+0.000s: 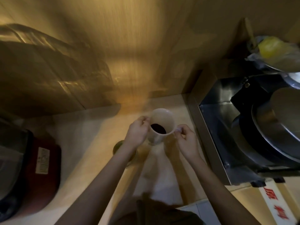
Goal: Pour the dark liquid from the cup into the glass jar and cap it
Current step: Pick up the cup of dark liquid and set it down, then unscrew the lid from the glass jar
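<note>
While the whole view is smeared by motion blur, these things can be made out, left to right.

Far left: a dark red appliance [43, 174] with a pale label sits on the light countertop [84, 143], beside a darker rounded shape at the frame edge.

Back left: a clear plastic bag [48, 62] lies against the wooden wall, catching streaks of light.

Jar: a round, greenish-rimmed opening, likely the glass jar [117, 147], stands on the countertop under the left forearm, just left of and below the cup; most of it is hidden by the arm.

Left hand [137, 133]: fingers curled and closed against the left side of the cup near its rim.

Cup [160, 125]: pale, translucent, held above the countertop between both hands, tipped a little so its mouth faces the camera.

Dark liquid [158, 128]: a small pool low inside the cup.

Right hand [186, 143]: thumb and fingers pinched on the cup's right side at the rim.

Right: a metal stove [227, 127] with dark pans on it.

Top right: a yellow item in a plastic bag [272, 49].

Lower right: a white strip with red characters [276, 205].
</note>
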`<state>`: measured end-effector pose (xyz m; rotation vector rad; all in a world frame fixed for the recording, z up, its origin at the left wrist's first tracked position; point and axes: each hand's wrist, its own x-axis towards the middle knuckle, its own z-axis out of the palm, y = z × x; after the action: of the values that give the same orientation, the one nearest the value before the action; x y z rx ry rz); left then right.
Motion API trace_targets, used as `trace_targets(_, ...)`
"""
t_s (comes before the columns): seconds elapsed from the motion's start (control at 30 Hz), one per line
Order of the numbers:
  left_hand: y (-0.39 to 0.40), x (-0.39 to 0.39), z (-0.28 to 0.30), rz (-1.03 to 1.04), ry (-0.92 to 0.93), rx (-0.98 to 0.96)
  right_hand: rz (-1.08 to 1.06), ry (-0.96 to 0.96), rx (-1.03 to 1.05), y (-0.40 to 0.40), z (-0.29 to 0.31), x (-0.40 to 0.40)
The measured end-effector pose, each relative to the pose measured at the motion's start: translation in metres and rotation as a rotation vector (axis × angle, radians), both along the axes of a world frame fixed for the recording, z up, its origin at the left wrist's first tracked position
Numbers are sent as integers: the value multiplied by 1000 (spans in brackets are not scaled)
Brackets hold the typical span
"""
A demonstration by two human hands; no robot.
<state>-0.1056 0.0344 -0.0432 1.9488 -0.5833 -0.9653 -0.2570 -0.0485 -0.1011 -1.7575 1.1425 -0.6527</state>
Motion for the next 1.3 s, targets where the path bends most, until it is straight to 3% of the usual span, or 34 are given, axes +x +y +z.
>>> trace_targets(0.17,32,-47,-8,-51,-96,-64,-44,-13,-4,28,-4,-38)
trace_targets(0.7,86,-98,-53,-94,23,-43,-75,94,63,77,-35,-95)
trace_targets(0.97,92,-102,-53,-69,76,-48,-148,7,274,71,-19,-92)
trace_targets(1.1,103,-93,-42,-32,-4,-53,-91,49,78,66,5,-75)
trace_targets(1.2,122,-76,-30,11,-154,-158,109,135,-152,68,29,-48)
trace_targets(1.3,143,-59,-22,180,-280,-246,328,124,-237,74,48,-12)
